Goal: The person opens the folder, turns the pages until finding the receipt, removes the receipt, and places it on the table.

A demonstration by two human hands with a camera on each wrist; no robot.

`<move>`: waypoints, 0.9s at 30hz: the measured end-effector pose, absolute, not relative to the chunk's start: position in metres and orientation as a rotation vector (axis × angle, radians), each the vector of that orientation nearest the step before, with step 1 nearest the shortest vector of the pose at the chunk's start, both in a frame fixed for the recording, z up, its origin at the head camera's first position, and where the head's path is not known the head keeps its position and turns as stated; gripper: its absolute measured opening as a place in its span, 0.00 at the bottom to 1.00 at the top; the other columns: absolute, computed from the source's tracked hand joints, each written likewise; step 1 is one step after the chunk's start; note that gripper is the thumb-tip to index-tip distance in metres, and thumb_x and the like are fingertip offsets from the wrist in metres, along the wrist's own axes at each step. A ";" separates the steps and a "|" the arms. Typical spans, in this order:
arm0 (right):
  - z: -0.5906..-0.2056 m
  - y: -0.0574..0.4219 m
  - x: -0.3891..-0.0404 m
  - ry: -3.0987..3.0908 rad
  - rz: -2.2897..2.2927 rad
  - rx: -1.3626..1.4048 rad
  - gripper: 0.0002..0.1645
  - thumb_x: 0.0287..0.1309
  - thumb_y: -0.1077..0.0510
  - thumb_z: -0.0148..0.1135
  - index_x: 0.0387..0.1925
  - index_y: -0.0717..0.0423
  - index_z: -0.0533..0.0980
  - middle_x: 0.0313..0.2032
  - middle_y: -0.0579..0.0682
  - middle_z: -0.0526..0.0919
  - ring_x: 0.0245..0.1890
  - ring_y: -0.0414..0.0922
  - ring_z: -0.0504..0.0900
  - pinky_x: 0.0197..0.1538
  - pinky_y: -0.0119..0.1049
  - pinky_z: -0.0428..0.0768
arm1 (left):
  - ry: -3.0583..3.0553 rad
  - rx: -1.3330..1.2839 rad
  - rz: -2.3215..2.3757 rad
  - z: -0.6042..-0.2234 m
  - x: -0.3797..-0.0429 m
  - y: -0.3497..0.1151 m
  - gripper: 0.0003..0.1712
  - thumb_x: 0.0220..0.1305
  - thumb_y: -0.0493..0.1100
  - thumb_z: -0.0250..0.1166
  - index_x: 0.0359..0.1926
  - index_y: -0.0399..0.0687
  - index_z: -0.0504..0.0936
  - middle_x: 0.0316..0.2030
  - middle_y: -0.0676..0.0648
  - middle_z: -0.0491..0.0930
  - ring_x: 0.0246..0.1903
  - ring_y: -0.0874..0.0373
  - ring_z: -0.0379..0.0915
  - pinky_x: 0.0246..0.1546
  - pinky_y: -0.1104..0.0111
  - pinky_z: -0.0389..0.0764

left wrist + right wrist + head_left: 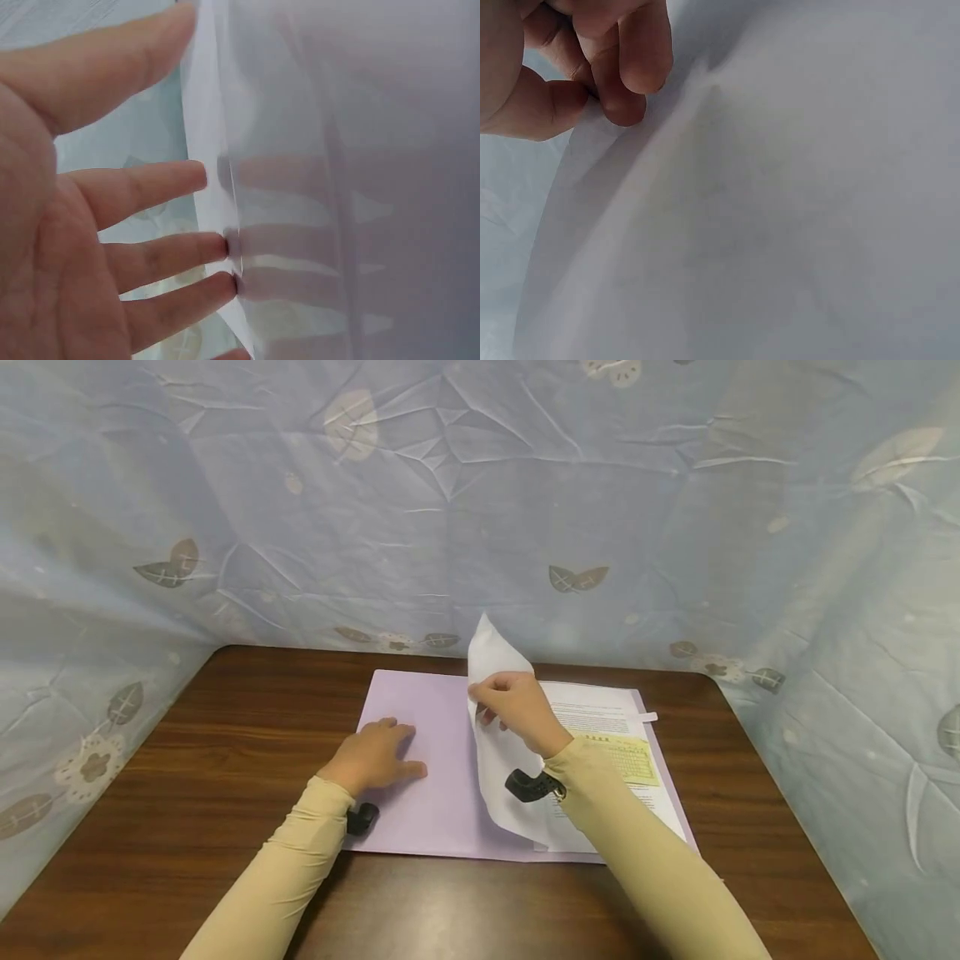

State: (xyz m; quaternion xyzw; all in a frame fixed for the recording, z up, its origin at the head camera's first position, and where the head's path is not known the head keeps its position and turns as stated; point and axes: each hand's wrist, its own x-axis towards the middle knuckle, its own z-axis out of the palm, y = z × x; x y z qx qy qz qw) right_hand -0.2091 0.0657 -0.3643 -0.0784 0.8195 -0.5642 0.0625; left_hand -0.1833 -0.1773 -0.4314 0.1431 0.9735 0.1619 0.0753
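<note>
An open lilac folder (438, 718) lies on the table, printed sheets (588, 703) on its right side. My right hand (517, 706) pinches the edge of a white sheet of paper (498, 652) and holds it up, curved, near the folder's middle. In the right wrist view, thumb and fingers grip the edge of that paper (742, 225). My left hand (375, 756) rests on the folder's left cover with fingers spread. The left wrist view shows the left fingers (165, 259) straight, their tips touching the smooth cover (405, 150).
A yellow printed slip (630, 758) lies on the right-hand sheets. A small white tab (645, 717) sticks out past the folder's right edge. The brown wooden table (247, 727) is bounded by a pale blue leaf-patterned cloth (450, 510) at the back and sides.
</note>
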 end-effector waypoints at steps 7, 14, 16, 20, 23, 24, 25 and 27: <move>-0.380 0.045 -0.213 2.543 -1.590 -0.221 0.12 0.64 0.53 0.68 0.29 0.56 0.86 0.21 0.47 0.85 0.22 0.40 0.81 0.23 0.31 0.72 | 3.049 0.435 0.725 -0.423 -0.188 -0.180 0.28 0.69 0.56 0.67 0.61 0.43 0.83 0.58 0.39 0.83 0.59 0.40 0.79 0.56 0.43 0.79; -0.394 0.032 -0.217 2.633 -1.457 -0.274 0.13 0.65 0.52 0.68 0.28 0.54 0.86 0.22 0.46 0.84 0.24 0.40 0.79 0.29 0.30 0.76 | 2.961 0.429 1.196 -0.414 -0.190 -0.174 0.19 0.73 0.60 0.62 0.46 0.53 0.89 0.41 0.52 0.88 0.43 0.54 0.83 0.46 0.56 0.81; -0.398 0.028 -0.218 2.654 -1.423 -0.291 0.13 0.65 0.52 0.68 0.28 0.55 0.86 0.22 0.45 0.84 0.24 0.40 0.78 0.31 0.30 0.76 | 2.928 0.430 1.244 -0.412 -0.189 -0.172 0.19 0.71 0.63 0.64 0.41 0.55 0.88 0.35 0.55 0.87 0.39 0.57 0.81 0.43 0.59 0.79; -0.405 0.023 -0.218 2.695 -1.352 -0.316 0.12 0.64 0.53 0.67 0.28 0.54 0.87 0.21 0.43 0.83 0.24 0.39 0.77 0.33 0.30 0.74 | 2.904 0.431 1.208 -0.407 -0.184 -0.170 0.20 0.66 0.66 0.67 0.31 0.57 0.86 0.28 0.57 0.84 0.33 0.59 0.77 0.37 0.63 0.75; -0.410 0.019 -0.217 2.714 -1.306 -0.331 0.11 0.63 0.54 0.67 0.28 0.53 0.87 0.20 0.43 0.82 0.25 0.39 0.76 0.34 0.30 0.73 | 2.901 0.435 1.139 -0.406 -0.182 -0.170 0.20 0.64 0.66 0.68 0.27 0.58 0.84 0.25 0.58 0.81 0.29 0.60 0.74 0.33 0.65 0.73; -0.412 0.018 -0.217 2.716 -1.297 -0.335 0.11 0.63 0.54 0.67 0.27 0.53 0.87 0.19 0.43 0.82 0.25 0.39 0.76 0.34 0.30 0.72 | 2.897 0.432 1.118 -0.406 -0.182 -0.170 0.20 0.64 0.65 0.69 0.26 0.58 0.84 0.23 0.58 0.80 0.28 0.59 0.74 0.31 0.65 0.72; -0.413 0.017 -0.217 2.719 -1.285 -0.339 0.11 0.63 0.54 0.67 0.27 0.53 0.87 0.19 0.43 0.82 0.25 0.39 0.76 0.34 0.30 0.72 | 2.895 0.434 1.091 -0.406 -0.182 -0.170 0.20 0.64 0.64 0.69 0.25 0.58 0.83 0.23 0.58 0.80 0.27 0.60 0.73 0.30 0.65 0.72; -0.415 0.016 -0.217 2.717 -1.275 -0.344 0.11 0.63 0.54 0.67 0.27 0.53 0.87 0.20 0.43 0.83 0.25 0.39 0.76 0.34 0.31 0.73 | 2.888 0.443 1.039 -0.407 -0.182 -0.171 0.19 0.64 0.63 0.70 0.24 0.58 0.83 0.22 0.58 0.79 0.26 0.60 0.72 0.29 0.65 0.71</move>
